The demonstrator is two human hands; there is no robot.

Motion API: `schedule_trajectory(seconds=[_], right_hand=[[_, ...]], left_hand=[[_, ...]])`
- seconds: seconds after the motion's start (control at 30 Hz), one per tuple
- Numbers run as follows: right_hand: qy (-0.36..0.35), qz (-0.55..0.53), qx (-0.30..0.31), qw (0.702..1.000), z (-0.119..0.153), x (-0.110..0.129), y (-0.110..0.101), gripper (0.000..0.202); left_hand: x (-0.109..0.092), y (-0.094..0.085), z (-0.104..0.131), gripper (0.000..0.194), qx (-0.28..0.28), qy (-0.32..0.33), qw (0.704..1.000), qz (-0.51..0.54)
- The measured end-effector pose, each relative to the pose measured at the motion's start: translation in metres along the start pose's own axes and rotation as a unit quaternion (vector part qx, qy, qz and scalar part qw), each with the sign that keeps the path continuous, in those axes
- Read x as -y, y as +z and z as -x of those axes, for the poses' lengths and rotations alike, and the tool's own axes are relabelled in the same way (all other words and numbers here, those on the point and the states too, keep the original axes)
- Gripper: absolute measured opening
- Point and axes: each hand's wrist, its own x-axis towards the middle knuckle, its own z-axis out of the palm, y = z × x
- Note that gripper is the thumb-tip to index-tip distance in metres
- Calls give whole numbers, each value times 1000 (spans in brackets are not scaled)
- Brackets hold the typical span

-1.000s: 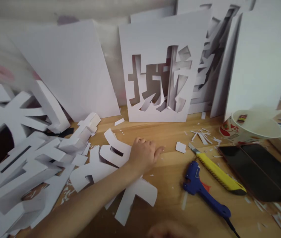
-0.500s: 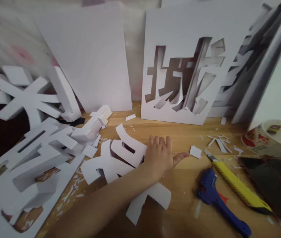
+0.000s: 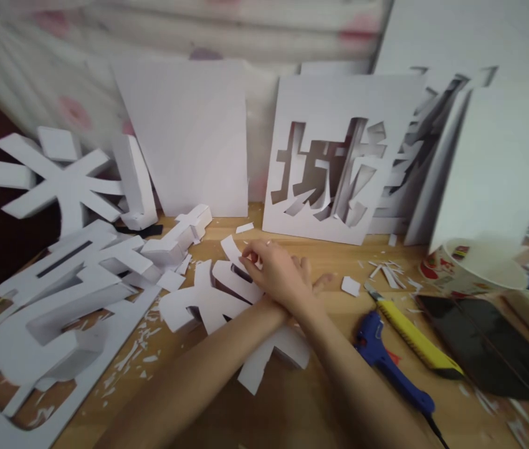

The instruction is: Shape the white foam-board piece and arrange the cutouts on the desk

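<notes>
White foam letter (image 3: 227,299) under two crossed hands.
Right hand (image 3: 276,268) pinches its top edge; left hand (image 3: 308,284) mostly hidden, grip unclear.

Bare wood shows on the table (image 3: 334,259) between the hands and the standing cut-out board (image 3: 339,168), with only small white scraps (image 3: 388,271) lying there. To the right, the yellow knife (image 3: 411,337), the blue glue gun (image 3: 388,365) and a paper cup (image 3: 470,268) sit close together and block the way. To the left, a heap of white foam letters (image 3: 81,274) fills the table up to the edge.
</notes>
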Motion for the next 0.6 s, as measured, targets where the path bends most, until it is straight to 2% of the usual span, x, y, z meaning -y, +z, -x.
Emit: schedule_trajectory(seconds=[0.07,0.13,0.33,0.6], right_hand=[[27,9,-6,1000,-2,-4,6,7],[52,16,-16,998,0,-7,10,13],[98,15,-43,994,2,-4,13,28],[128,-23,-82,988,6,-9,12,33]], left_hand=[[3,-2,-3,69,12,14,1000,-1],[4,-6,-4,66,16,25,1000,-6],[0,-15,0,43,16,34,999,-21],[2,-6,-6,34,24,31,999,1]])
